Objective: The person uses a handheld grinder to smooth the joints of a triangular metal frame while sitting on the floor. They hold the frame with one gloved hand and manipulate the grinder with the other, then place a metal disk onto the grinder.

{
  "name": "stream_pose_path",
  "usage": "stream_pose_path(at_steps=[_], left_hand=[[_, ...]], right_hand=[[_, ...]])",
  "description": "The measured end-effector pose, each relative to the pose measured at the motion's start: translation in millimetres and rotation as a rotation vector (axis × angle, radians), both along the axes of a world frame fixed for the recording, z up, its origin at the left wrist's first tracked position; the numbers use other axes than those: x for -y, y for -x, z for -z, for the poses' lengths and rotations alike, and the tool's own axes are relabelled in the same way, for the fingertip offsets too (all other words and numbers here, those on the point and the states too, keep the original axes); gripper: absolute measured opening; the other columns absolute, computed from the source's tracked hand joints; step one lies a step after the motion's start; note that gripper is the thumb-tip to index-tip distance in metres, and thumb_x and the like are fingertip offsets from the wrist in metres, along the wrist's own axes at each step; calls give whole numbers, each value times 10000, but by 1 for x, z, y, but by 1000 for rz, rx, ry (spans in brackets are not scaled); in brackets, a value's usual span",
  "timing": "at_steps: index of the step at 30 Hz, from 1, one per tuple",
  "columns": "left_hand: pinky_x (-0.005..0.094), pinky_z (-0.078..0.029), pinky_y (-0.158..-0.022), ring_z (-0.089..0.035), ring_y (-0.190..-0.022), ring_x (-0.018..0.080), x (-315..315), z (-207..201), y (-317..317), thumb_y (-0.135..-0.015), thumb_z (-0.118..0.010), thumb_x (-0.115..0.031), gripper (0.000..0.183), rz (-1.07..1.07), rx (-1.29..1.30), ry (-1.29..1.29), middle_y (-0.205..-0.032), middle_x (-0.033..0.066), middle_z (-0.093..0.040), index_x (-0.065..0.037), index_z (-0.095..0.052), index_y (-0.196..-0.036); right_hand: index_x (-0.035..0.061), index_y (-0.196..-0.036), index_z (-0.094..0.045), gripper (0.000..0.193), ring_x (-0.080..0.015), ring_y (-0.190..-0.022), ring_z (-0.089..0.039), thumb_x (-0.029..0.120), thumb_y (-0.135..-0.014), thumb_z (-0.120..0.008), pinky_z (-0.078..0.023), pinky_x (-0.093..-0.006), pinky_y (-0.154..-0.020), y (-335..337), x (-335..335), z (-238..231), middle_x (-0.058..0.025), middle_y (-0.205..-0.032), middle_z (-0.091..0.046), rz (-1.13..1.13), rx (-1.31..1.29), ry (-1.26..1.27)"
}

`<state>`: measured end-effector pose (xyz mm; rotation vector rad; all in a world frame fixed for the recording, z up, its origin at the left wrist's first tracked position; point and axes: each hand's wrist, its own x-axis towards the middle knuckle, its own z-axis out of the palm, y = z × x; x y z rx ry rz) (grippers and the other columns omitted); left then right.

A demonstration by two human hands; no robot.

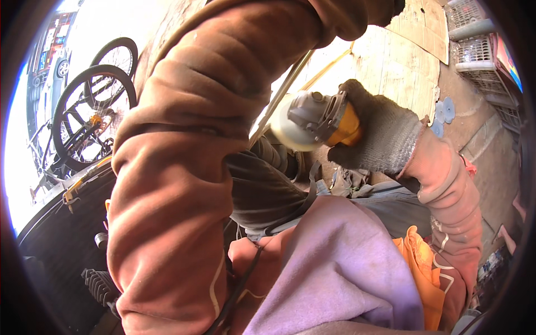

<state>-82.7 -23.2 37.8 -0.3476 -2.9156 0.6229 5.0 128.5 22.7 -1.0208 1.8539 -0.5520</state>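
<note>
My right hand [379, 131], in a grey knitted glove, is wrapped round the yellow body of an angle grinder [347, 127]. The tool's grey metal head points left, and its pale disc is blurred, as if spinning. My left arm, in a rust-coloured sleeve [178, 156], arches across the view from the lower left to the top. Only a dark bit of my left hand [395, 10] shows at the top edge, beyond the cuff; its fingers and anything in them are out of sight. A thin long strip [279, 97] runs slantwise behind the grinder's disc.
Flattened cardboard [413, 47] lies on the ground ahead. Several round blue-grey discs [445, 110] lie to its right, near stacked plastic crates [474, 50]. Bicycle wheels [134, 70] stand at the left. Purple cloth [346, 262] and orange cloth [420, 262] cover my front.
</note>
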Motion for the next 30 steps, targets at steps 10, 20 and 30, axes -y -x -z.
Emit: stream_pose_path(at_steps=[10, 20, 30], left_hand=[[404, -518, -739, -677, -911, 321, 1, -3, 10, -787, -689, -135, 252, -8, -5, 24, -955, 216, -681, 47, -728, -957], [403, -518, -744, -677, -924, 320, -6, -1, 15, -789, -685, -133, 249, -12, -21, 82, -968, 218, -681, 44, -730, -958], [402, -516, -754, -674, -918, 318, -9, -1, 21, -790, -682, -130, 231, -55, -39, 189, -970, 217, -678, 33, -735, -945]], right_hand=[[-88, -1198, -452, 697, -264, -1070, -673, 249, -715, -825, -538, -346, -905, 16, -11, 22, -210, -1101, -677, 95, 61, -6], [-25, -1359, -408, 637, -284, -1201, -618, 170, -821, -687, -466, -374, -1028, 17, -19, 83, -142, -1284, -639, -20, 328, 308], [-34, -1378, -425, 778, -196, -1071, -638, 58, -702, -799, -535, -341, -931, 71, -30, 121, -123, -1193, -654, 583, 817, 185]])
